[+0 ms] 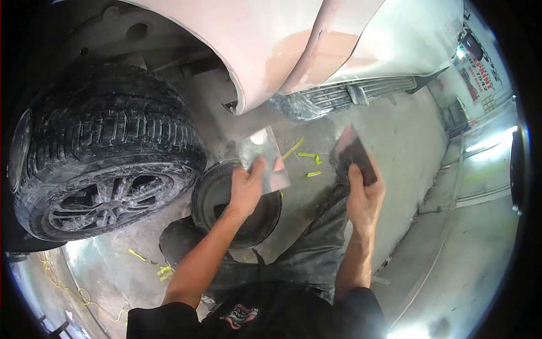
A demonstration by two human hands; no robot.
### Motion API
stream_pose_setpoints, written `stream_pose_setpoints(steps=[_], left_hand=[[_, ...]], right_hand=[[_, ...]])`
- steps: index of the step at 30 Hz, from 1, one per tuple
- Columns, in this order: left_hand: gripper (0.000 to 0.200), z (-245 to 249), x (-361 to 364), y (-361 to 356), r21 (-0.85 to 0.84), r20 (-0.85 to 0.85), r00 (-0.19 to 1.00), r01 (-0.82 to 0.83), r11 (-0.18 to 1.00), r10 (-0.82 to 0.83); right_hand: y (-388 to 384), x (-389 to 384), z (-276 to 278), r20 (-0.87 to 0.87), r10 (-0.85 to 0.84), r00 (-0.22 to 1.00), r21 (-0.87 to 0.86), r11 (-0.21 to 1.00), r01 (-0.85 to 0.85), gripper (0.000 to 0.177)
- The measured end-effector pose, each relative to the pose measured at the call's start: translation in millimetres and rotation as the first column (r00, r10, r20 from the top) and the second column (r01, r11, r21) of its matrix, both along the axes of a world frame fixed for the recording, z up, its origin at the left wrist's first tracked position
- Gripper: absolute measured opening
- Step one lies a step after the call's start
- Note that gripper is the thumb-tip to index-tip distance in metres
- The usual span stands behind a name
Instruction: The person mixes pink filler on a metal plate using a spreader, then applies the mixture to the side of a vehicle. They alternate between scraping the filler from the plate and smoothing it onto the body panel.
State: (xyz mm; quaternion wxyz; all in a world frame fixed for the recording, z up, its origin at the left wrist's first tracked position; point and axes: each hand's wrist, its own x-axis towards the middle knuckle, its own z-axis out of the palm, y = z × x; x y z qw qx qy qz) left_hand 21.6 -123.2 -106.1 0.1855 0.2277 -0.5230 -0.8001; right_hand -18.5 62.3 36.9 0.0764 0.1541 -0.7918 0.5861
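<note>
My left hand [247, 186] is closed on a flat, shiny rectangular plate [276, 174] with a pink patch near its lower right side. To the right, my right hand [364, 198] grips a darker flat plate [354, 153], thumb pressed on its face. The two plates are apart, and neither touches the car. Above them is the car's body panel [265, 34], pale pink with darker pink patches around a raised crease. A round black object [206, 198] lies on the floor below my left hand, partly hidden by that hand and forearm.
A dusty tire [113, 124] with a spoked wheel [107, 206] stands at the left under the wheel arch. A grille-like part [339, 100] is below the panel. Yellow tape scraps [309, 155] lie on the grey floor [395, 147]. A wall with a sign [479, 79] is at right.
</note>
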Motion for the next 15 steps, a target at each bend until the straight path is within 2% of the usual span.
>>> stream_pose_setpoints(steps=[3, 4, 7, 10, 13, 15], left_hand=[[0.03, -16, -5, 4, 0.122, 0.059, 0.988, 0.135, 0.983, -0.143], [0.031, -15, -5, 7, 0.176, 0.021, 0.994, 0.102, 0.979, -0.108], [0.031, -13, -4, 1, 0.131, 0.088, 0.987, 0.122, 0.984, -0.134], [0.031, 4, -1, 3, 0.112, 0.079, 0.995, 0.044, 0.993, -0.053], [0.029, 4, -2, -2, 0.136, 0.1, 0.984, 0.134, 0.982, -0.148], [0.029, -1, -4, 1, 0.141, 0.061, 0.988, 0.13, 0.981, -0.139]], right_hand=[[-46, -16, 16, -0.078, -0.013, 0.997, -0.141, 0.99, 0.002, 0.032], [-63, -23, 19, -0.094, 0.003, 0.996, -0.159, 0.987, -0.018, 0.032], [-101, -37, 34, -0.086, 0.013, 0.996, -0.152, 0.988, -0.026, 0.033], [-122, -48, 44, -0.121, -0.012, 0.993, -0.136, 0.991, -0.005, 0.035], [-131, -54, 48, -0.131, -0.021, 0.991, -0.152, 0.988, 0.001, 0.035], [-134, -59, 46, -0.144, -0.037, 0.989, -0.165, 0.986, 0.013, 0.035]])
